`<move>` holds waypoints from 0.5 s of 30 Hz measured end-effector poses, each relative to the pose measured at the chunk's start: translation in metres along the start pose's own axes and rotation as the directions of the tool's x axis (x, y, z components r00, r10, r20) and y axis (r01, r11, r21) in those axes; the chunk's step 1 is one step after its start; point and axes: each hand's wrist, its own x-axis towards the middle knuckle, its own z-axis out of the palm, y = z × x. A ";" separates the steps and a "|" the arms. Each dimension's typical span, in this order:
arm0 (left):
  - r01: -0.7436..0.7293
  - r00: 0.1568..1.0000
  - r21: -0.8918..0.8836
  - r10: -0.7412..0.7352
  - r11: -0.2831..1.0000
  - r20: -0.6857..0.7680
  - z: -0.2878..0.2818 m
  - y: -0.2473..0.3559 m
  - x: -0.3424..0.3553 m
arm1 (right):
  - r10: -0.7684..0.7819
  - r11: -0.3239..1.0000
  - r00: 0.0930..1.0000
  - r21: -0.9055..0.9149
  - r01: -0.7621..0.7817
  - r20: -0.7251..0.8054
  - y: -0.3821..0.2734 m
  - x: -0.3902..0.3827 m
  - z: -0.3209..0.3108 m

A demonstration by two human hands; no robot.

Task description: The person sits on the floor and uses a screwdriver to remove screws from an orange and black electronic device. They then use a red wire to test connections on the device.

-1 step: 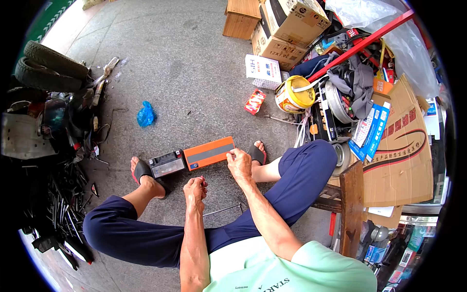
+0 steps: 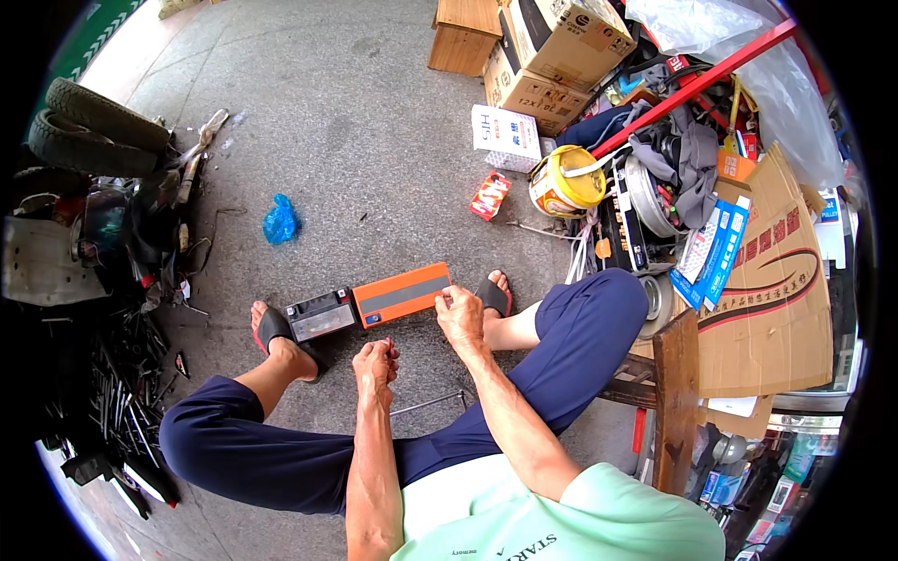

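Observation:
My left hand is closed in front of my body, its fingers curled together. Whatever its fingertips may hold is too small or hidden to make out. My right hand is also closed, thumb and fingers pressed together. In the view its fingertips overlap the near right corner of a long orange box with a grey stripe; I cannot tell whether they touch it. Against the left end of that box sits a black battery with a pale label. Both lie on the ground between my sandalled feet.
A thin metal rod lies below my hands. Ahead are a blue plastic bag and a red-and-white box. A yellow-lidded bucket, cardboard cartons and clutter stand right. Tyres and dark metal parts are left.

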 end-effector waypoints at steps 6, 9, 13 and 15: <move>0.011 1.000 -0.014 -0.011 1.000 -0.014 0.002 0.001 -0.001 | -0.011 0.998 0.999 -0.061 0.013 0.031 0.002 0.000 0.000; 0.008 1.000 -0.016 -0.009 1.000 -0.016 0.002 0.000 0.000 | -0.007 0.997 0.998 -0.071 0.012 0.068 0.003 0.001 -0.001; 0.007 1.000 -0.004 -0.007 1.000 -0.022 0.001 0.000 0.001 | -0.016 0.995 0.998 -0.101 0.021 0.054 0.000 0.001 -0.003; 0.008 1.000 -0.006 -0.009 1.000 -0.027 0.001 -0.001 0.001 | -0.020 0.997 1.000 -0.079 0.022 0.018 -0.003 -0.001 -0.004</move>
